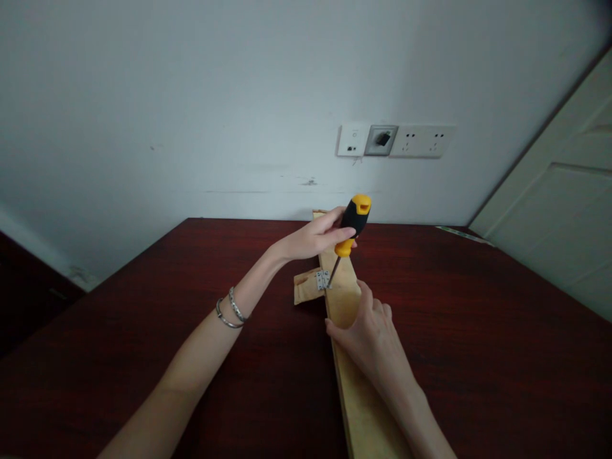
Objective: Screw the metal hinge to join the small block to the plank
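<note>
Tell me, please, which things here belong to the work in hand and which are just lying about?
In use: screwdriver in the left hand, hinge, small wooden piece, long board held by the right hand.
Just there: wall sockets, door.

- A pale grey-white painted wall (191, 95) fills the upper half of the view, evenly and dimly lit.
- A few dark scuff marks (310, 182) run low along it.
- Three plates sit side by side on the wall: a white square plate (352, 140), a grey-framed plate with a dark insert (381, 139), and a long white socket plate (423, 141).
- A cream panelled door (564, 210) stands at the right edge.
- A dark reddish-brown wooden table (478, 319) reaches the wall.
- A dark shadowed strip (29, 287) lies at the lower left.
</note>
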`<state>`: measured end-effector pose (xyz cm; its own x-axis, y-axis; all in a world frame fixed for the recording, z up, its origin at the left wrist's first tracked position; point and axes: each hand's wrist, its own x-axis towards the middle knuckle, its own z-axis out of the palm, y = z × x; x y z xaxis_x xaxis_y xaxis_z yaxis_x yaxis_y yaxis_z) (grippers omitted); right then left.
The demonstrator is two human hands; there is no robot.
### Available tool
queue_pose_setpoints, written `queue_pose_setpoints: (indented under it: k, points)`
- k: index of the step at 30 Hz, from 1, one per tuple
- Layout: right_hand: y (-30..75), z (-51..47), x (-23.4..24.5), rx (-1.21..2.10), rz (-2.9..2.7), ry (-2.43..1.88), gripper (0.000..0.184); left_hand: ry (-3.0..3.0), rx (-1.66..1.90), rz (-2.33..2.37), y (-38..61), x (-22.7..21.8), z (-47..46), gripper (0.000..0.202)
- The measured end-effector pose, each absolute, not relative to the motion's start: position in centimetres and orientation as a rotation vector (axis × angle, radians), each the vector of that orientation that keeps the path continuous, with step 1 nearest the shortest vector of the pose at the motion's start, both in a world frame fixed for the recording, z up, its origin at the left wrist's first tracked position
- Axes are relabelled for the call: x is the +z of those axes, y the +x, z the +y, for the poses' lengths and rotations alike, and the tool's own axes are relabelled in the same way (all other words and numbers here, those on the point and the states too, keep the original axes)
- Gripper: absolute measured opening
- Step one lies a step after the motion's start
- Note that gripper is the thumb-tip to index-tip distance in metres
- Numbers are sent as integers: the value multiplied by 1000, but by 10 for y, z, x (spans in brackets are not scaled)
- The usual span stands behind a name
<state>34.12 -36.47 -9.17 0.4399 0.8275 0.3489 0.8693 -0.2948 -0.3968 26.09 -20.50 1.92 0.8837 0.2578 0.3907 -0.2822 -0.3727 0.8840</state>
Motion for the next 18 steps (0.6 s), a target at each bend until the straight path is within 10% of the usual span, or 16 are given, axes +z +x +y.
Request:
queue_pose_setpoints:
  k: [18]
  points:
    - [341, -364, -92, -108, -1422, -2184, 80, 2064, 705, 79, 258, 30, -225, 55]
